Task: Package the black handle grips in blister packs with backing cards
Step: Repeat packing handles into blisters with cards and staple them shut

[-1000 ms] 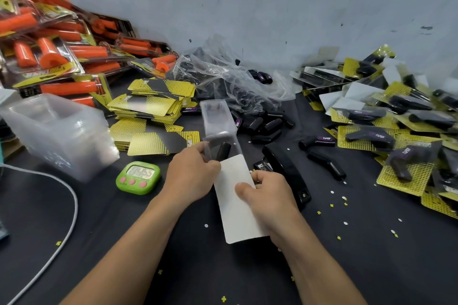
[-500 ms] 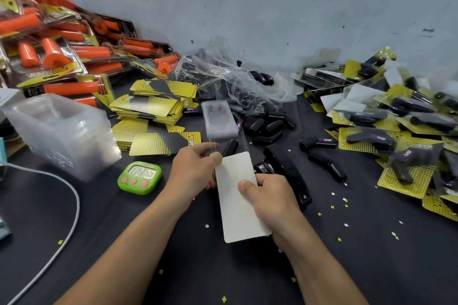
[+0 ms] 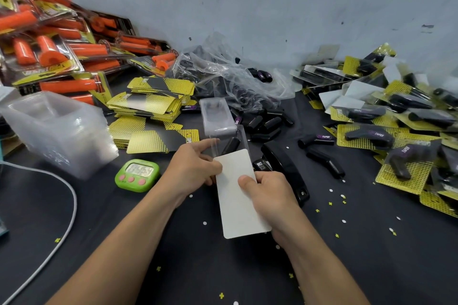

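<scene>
The fingers of the left hand curl round the near end of a clear blister pack, and its thumb presses on the top left corner of a backing card. The thumb of the right hand lies flat on the card's blank white face with the other fingers tucked beneath, so this hand pinches the card at its right edge. The card's far end meets the blister's near end; whether it is inside cannot be told. One black handle grip sits in the blister, just past the card's top edge. Both hands are close together above the black desk.

Just right of the right hand lies a black stapler, and left of the left hand stands a green timer. Beyond the blister are loose black grips and a crumpled clear bag. Left of them is a pile of yellow-and-black cards, then a stack of empty blisters and packed orange grips against the wall. Finished packs lie heaped at the right. A white cable curves along the near left, and small paper bits dot the desk.
</scene>
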The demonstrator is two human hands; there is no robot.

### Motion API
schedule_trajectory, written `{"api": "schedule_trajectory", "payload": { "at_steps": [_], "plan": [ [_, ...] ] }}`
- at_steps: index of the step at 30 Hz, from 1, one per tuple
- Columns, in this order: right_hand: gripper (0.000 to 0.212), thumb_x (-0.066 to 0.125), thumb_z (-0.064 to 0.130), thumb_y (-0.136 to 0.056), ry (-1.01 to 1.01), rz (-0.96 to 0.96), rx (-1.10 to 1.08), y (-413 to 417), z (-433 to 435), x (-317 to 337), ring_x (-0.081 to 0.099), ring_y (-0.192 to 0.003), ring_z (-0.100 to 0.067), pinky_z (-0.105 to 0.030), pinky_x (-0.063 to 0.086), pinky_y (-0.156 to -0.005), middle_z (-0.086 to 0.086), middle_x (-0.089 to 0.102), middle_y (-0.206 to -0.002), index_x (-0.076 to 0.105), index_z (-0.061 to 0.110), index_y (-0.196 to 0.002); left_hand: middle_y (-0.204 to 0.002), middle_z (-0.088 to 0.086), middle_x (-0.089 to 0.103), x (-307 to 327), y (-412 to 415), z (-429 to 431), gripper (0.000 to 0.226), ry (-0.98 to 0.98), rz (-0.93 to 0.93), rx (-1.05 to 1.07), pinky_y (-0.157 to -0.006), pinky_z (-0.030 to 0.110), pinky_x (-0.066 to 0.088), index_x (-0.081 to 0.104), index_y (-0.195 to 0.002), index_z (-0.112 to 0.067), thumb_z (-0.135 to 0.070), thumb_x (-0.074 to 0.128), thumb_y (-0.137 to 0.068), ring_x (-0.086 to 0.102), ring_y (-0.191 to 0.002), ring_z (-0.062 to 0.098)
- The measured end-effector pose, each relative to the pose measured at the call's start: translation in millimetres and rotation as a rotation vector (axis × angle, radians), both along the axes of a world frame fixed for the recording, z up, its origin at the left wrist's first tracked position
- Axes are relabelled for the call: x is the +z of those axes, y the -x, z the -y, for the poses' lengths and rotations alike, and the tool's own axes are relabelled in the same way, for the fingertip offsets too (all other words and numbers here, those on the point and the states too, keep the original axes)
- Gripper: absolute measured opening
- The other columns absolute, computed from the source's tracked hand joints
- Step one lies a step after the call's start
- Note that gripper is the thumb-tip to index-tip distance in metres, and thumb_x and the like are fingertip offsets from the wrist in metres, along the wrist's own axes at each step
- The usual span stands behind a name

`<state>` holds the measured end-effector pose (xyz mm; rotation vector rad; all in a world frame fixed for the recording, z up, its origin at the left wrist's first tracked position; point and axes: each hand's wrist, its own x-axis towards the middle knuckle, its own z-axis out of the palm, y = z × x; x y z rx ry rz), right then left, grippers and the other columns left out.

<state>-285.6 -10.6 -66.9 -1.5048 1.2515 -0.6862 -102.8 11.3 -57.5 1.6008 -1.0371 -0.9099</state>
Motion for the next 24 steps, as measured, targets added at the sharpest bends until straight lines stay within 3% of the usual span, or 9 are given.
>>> {"api": "schedule_trajectory", "payload": {
  "at_steps": [3, 7, 11, 13, 17, 19, 21, 24],
  "plan": [
    [0.027, 0.064, 0.030, -0.096, 0.012, -0.036, 0.011, -1.4, -1.1, 0.7, 0.076, -0.076, -0.024, -0.051, 0.063, -0.073, -0.003, 0.078, -0.080, 0.076, 0.008, -0.084, -0.065, -0.001, 0.060, -0.3, 1.0, 0.7, 0.075, 0.000, 0.026, -0.015, -0.056, 0.027, 0.045, 0.060, -0.140, -0.034, 0.008, 0.069, -0.079, 0.051, -0.053, 0.012],
    [0.031, 0.064, 0.036, -0.095, 0.039, -0.086, 0.033, -2.8, -1.3, 3.9, 0.075, -0.076, -0.019, -0.045, 0.063, -0.071, 0.000, 0.078, -0.080, 0.076, 0.009, -0.084, -0.081, 0.009, 0.060, 1.3, 4.7, 0.4, 0.084, -0.007, -0.024, -0.032, -0.071, 0.034, 0.049, 0.054, -0.145, -0.039, 0.015, 0.065, -0.081, 0.059, -0.072, 0.018],
    [0.035, 0.064, 0.038, -0.095, 0.064, -0.111, 0.022, -4.0, -1.8, 6.2, 0.074, -0.077, -0.021, -0.043, 0.061, -0.070, -0.002, 0.077, -0.081, 0.075, 0.007, -0.084, -0.097, 0.011, 0.069, 3.5, 6.6, 1.0, 0.093, -0.004, -0.126, -0.104, -0.066, 0.025, 0.056, 0.050, -0.148, -0.039, 0.023, 0.055, -0.079, 0.068, -0.075, 0.017],
    [0.037, 0.064, 0.040, -0.095, 0.078, -0.115, 0.008, -4.6, -2.0, 6.8, 0.073, -0.077, -0.021, -0.041, 0.059, -0.068, -0.002, 0.077, -0.081, 0.075, 0.006, -0.084, -0.107, 0.015, 0.068, 3.1, 7.5, 1.3, 0.096, -0.026, -0.094, -0.148, -0.065, 0.026, 0.056, 0.042, -0.153, -0.037, 0.021, 0.055, -0.079, 0.068, -0.078, 0.019],
    [0.041, 0.065, 0.043, -0.095, 0.063, -0.118, -0.036, -5.7, -1.1, 7.0, 0.072, -0.071, -0.019, -0.029, 0.053, -0.053, -0.001, 0.075, -0.077, 0.074, 0.007, -0.078, -0.117, 0.006, 0.066, 1.8, 8.5, -1.2, 0.103, -0.085, 0.002, -0.207, -0.082, 0.037, 0.063, 0.026, -0.159, -0.038, 0.006, 0.064, -0.073, 0.072, -0.095, 0.022],
    [0.043, 0.064, 0.045, -0.095, 0.047, -0.120, -0.060, -6.5, -1.4, 8.4, 0.072, -0.070, -0.020, -0.027, 0.051, -0.052, -0.002, 0.075, -0.075, 0.072, 0.007, -0.074, -0.115, 0.000, 0.065, 1.9, 10.8, -3.7, 0.105, -0.102, 0.003, -0.223, -0.072, 0.031, 0.063, 0.024, -0.159, -0.041, -0.002, 0.067, -0.071, 0.074, -0.087, 0.014],
    [0.047, 0.063, 0.047, -0.094, 0.032, -0.113, -0.086, -7.7, -2.0, 10.7, 0.072, -0.072, -0.024, -0.034, 0.055, -0.057, -0.005, 0.075, -0.076, 0.070, 0.004, -0.075, -0.105, 0.001, 0.069, 2.2, 12.4, -6.1, 0.103, -0.110, -0.020, -0.206, -0.059, 0.024, 0.056, 0.026, -0.158, -0.040, -0.011, 0.066, -0.067, 0.073, -0.073, 0.009],
    [0.050, 0.062, 0.048, -0.094, 0.035, -0.103, -0.115, -8.6, -3.2, 11.8, 0.072, -0.074, -0.030, -0.043, 0.058, -0.065, -0.010, 0.075, -0.078, 0.069, 0.001, -0.077, -0.094, 0.002, 0.072, 1.3, 12.3, -8.2, 0.097, -0.123, -0.027, -0.184, -0.057, 0.025, 0.054, 0.032, -0.156, -0.039, -0.018, 0.064, -0.067, 0.073, -0.072, 0.015]
  ]
}}
